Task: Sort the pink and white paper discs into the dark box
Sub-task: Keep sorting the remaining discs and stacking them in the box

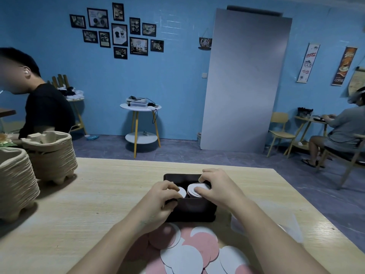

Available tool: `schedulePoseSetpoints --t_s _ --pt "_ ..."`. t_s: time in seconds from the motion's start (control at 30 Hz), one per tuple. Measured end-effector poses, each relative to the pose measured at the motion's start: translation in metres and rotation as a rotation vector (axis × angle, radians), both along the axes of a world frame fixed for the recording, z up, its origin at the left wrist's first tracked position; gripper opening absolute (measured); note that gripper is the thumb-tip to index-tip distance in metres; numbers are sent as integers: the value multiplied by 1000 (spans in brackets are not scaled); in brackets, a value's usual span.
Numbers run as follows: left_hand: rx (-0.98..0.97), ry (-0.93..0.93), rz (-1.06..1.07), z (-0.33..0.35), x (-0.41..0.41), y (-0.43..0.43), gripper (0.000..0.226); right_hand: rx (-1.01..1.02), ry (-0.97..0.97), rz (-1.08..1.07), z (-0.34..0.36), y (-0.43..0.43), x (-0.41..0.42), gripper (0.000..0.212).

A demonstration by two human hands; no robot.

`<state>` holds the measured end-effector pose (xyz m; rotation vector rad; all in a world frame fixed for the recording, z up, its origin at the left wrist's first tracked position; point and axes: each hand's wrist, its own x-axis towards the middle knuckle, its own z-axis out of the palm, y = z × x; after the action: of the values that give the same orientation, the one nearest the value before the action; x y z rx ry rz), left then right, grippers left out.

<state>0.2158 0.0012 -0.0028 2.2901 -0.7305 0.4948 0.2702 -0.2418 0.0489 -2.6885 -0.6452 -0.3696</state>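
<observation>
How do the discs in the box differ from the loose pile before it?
The discs in the dark box show only white; the loose pile mixes pink and white. The boxed discs sit gathered, held by the left hand and right hand; the pile lies spread, overlapping, on the table. Both are round paper.

Bare table left of dark box; pulp tray stacks (far left) block edge.

Bottom centre, discs in a scatter, pink ones and white ones overlapping. Just above, the box, near-black with a brownish cast. The worktop is pale wood with fine streaked grain. Left edge, beige pulp trays in ribbed stacks. Behind, a bright blue wall, a grey panel, a white table on yellow legs.
</observation>
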Motion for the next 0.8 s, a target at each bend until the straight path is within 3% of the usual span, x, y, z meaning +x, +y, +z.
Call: schedulePoseSetpoints --t_s 0.13,0.47,0.8 --pt "23 -42 51 -2 -7 0 32 61 -47 7 -3 -6 -10 17" --pt "-50 -126 146 8 -64 16 20 303 -286 139 -20 -17 -86 5" --pt "87 -50 143 -38 -131 15 13 185 -30 276 -71 0 -158 20"
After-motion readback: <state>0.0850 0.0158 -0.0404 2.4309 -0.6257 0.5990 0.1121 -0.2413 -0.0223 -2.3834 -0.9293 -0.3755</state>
